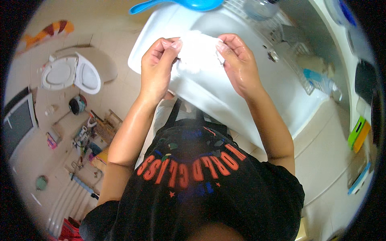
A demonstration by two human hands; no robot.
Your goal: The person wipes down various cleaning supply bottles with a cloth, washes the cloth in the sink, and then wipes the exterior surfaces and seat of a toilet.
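Observation:
A small white cloth is stretched between my hands above a white sink. My left hand pinches its left edge between thumb and fingers. Its right edge is gripped the same way by my right hand. Both hands and forearms look wet. Glare washes out the cloth's surface, so its weave and exact kind cannot be made out. Behind the cloth, part of the basin is hidden.
A blue plastic dipper lies across the sink's far edge. Along the right side are a metal drain fitting, a wire rack and a bottle. Leftward stands a white toilet with its lid raised. A green-and-orange brush or sponge is far right.

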